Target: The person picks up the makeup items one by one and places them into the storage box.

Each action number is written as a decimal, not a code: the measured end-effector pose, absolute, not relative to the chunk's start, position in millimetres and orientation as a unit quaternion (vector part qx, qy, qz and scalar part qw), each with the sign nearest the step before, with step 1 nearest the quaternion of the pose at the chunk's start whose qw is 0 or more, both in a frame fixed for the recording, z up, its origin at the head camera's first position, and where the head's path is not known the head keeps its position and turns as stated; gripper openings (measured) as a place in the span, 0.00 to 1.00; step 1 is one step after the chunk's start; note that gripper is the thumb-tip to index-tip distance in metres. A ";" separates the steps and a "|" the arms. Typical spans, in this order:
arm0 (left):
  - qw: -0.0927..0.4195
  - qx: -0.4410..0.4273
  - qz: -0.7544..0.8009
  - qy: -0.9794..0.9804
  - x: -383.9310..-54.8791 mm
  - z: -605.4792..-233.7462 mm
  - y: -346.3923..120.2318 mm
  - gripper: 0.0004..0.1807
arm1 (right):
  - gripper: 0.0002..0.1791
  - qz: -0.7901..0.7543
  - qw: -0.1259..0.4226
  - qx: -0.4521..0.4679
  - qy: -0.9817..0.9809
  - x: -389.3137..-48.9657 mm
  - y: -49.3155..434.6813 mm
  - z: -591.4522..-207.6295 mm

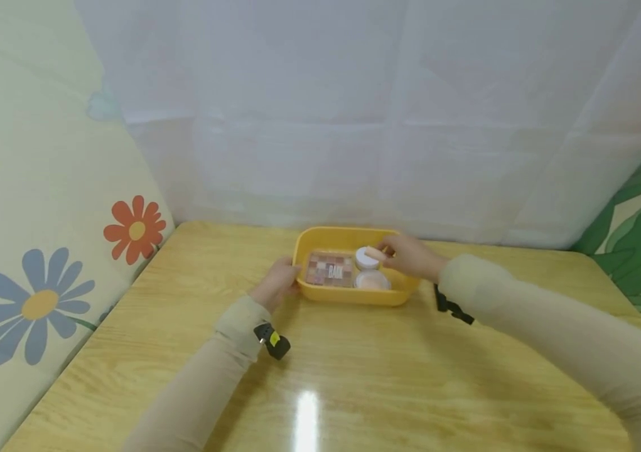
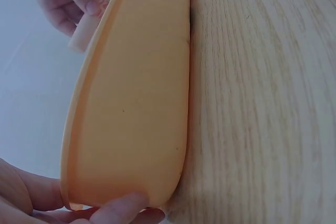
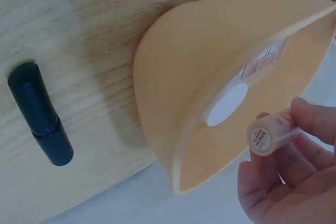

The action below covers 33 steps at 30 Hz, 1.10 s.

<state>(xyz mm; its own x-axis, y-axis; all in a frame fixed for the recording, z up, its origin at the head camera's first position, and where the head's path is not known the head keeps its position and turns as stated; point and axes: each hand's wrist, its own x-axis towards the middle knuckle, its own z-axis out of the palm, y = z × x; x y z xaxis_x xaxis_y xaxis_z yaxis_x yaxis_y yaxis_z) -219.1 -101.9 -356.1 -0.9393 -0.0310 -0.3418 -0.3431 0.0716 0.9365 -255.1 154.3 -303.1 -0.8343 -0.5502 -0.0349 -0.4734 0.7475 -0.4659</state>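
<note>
A yellow plastic bin (image 1: 354,295) stands on the wooden table. Its left end is gripped by my left hand (image 1: 276,282), the thumb by the rim and the fingers against the outer wall in the left wrist view. Above the bin's right part, my right hand (image 1: 413,256) pinches a peach cosmetic tube (image 3: 270,134) between thumb and fingers. A round label shows on the tube's end. Inside the bin lie a checkered makeup palette (image 1: 328,270), a white-lidded jar (image 1: 366,257) and a round clear-topped compact (image 1: 372,280).
A black lipstick tube (image 3: 41,114) lies on the table beside the bin's right end. Behind the table's back edge hangs a white cloth (image 1: 297,125). Flower-patterned cloth (image 1: 43,188) covers the left side. Both wrists carry black cameras.
</note>
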 end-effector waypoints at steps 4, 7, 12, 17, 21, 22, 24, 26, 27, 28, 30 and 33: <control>0.112 -0.123 0.671 0.722 -217.9 -356.6 -102.9 0.22 | 0.14 -0.215 0.070 -0.312 0.923 -263.2 148.4 -302.9; 0.111 -0.120 0.667 0.727 -218.2 -358.2 -104.3 0.22 | 0.15 -0.212 0.077 -0.317 0.921 -268.9 143.9 -300.7; 0.110 -0.132 0.658 0.733 -219.8 -358.6 -105.3 0.23 | 0.15 -0.183 0.105 -0.306 0.928 -274.9 133.7 -294.0; 0.109 -0.121 0.661 0.732 -218.3 -358.7 -104.3 0.22 | 0.14 -0.185 0.123 -0.305 0.926 -280.7 124.0 -291.4; 0.112 -0.112 0.666 0.729 -216.9 -358.7 -103.0 0.22 | 0.13 -0.173 0.113 -0.312 0.927 -286.7 119.5 -292.0; 0.113 -0.114 0.665 0.729 -216.9 -358.7 -102.7 0.22 | 0.12 -0.166 0.109 -0.314 0.928 -287.8 118.3 -292.0; 0.112 -0.114 0.661 0.733 -216.8 -358.5 -102.5 0.22 | 0.11 -0.157 0.103 -0.315 0.930 -290.7 116.0 -292.6; 0.112 -0.118 0.659 0.734 -217.3 -358.0 -102.7 0.22 | 0.10 -0.152 0.103 -0.313 0.932 -293.4 112.8 -292.6; 0.111 -0.118 0.659 0.735 -217.8 -357.9 -102.7 0.22 | 0.09 -0.151 0.105 -0.311 0.933 -294.6 111.1 -292.5; 0.112 -0.120 0.658 0.735 -218.3 -357.8 -102.7 0.22 | 0.09 -0.151 0.110 -0.307 0.933 -296.1 109.5 -292.7; 0.114 -0.122 0.657 0.735 -218.9 -358.1 -102.9 0.22 | 0.09 -0.151 0.118 -0.298 0.935 -299.4 106.2 -294.1; 0.119 -0.126 0.662 0.729 -220.0 -358.5 -102.6 0.22 | 0.11 -0.147 0.123 -0.291 0.937 -305.6 102.5 -298.6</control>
